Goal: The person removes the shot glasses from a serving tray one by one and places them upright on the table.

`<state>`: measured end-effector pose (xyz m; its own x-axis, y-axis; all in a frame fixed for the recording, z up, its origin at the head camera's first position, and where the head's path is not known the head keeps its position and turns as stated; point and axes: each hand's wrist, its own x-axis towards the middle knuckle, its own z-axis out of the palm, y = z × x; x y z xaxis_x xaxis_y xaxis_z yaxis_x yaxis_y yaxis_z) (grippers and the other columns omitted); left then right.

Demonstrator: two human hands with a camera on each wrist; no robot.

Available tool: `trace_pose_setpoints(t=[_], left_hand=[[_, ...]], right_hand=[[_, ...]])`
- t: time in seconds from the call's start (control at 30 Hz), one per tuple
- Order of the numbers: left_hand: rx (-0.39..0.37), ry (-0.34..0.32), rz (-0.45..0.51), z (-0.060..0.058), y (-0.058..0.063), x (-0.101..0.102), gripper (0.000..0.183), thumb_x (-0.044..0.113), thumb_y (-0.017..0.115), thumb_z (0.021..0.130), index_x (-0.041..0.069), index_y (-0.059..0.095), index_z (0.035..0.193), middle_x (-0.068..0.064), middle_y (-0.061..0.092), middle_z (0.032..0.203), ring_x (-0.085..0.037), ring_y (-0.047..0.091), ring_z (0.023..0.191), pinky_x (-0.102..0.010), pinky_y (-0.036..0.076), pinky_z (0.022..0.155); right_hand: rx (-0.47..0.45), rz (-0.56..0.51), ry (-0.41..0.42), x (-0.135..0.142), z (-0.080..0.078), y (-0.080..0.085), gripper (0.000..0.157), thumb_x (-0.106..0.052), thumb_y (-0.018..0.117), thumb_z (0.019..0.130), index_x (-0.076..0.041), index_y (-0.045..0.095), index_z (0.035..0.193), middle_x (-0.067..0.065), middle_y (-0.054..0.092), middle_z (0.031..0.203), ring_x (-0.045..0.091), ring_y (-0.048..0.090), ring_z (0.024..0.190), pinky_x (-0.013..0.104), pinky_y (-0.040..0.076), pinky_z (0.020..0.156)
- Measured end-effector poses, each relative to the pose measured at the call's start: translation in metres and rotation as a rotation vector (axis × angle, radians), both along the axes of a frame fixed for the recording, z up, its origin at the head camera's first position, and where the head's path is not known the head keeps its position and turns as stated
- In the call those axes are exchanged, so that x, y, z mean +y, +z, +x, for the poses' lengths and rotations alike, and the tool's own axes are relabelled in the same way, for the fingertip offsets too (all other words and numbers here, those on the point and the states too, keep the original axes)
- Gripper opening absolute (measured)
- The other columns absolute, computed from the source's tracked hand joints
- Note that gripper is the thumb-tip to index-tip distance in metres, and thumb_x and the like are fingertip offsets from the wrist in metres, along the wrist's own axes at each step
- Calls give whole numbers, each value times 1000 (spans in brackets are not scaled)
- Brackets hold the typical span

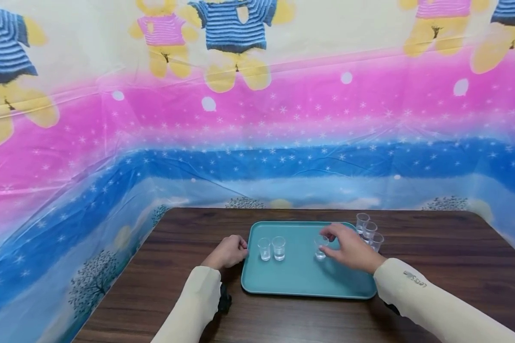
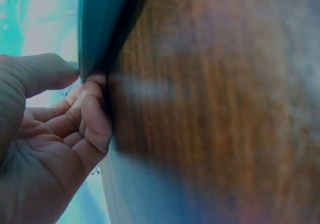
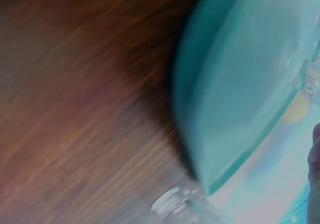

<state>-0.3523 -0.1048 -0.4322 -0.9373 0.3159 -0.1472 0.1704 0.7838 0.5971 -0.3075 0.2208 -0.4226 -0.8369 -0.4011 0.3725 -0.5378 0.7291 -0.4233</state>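
Note:
My left hand (image 1: 231, 251) pinches the left rim of a teal tray (image 1: 300, 281). In the left wrist view, the thumb of that left hand (image 2: 55, 119) lies on the rim and its curled fingers tuck underneath. Over the tray's right half, my right hand (image 1: 349, 247) holds a small clear shot glass (image 1: 320, 248) between thumb and fingers, upright and low over the tray surface. Two similar glasses, one (image 1: 263, 249) beside another (image 1: 279, 248), stand upright on the tray's left side. Only a strip of the right hand (image 3: 314, 169) shows in the right wrist view.
Three more clear glasses, the farthest (image 1: 362, 223), the middle (image 1: 369, 230) and the nearest (image 1: 377, 241), stand beyond the tray's right edge, partly behind my right hand. Dark wood table (image 1: 176, 238) surrounds the tray. A printed cloth (image 1: 257, 162) hangs behind.

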Motion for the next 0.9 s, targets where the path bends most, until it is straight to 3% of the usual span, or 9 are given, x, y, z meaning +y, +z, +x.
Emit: trace_pose_setpoints(t=[0.37, 0.6, 0.9], left_hand=[[0, -11, 18, 2, 1, -3, 13, 13, 51, 86, 2, 52, 93, -5, 51, 72, -16, 49, 61, -28, 42, 54], [-4, -6, 3, 2, 1, -2, 11, 13, 51, 86, 3, 52, 92, -5, 51, 73, -16, 49, 61, -28, 41, 54], [-1, 3, -10, 0, 1, 1, 12, 14, 52, 86, 3, 53, 91, -5, 51, 72, -16, 49, 61, -28, 41, 54]], right_hand=[[60, 26, -47, 33, 7, 0, 30, -27, 66, 75, -17, 56, 101, -2, 54, 91, 11, 51, 80, 30, 43, 65], [46, 20, -80, 57, 13, 3, 29, -28, 65, 76, -19, 55, 102, -7, 50, 87, 13, 51, 77, 28, 42, 61], [93, 7, -162, 90, 25, 0, 29, -30, 66, 75, -18, 57, 99, -8, 51, 79, 9, 49, 68, 24, 42, 56]])
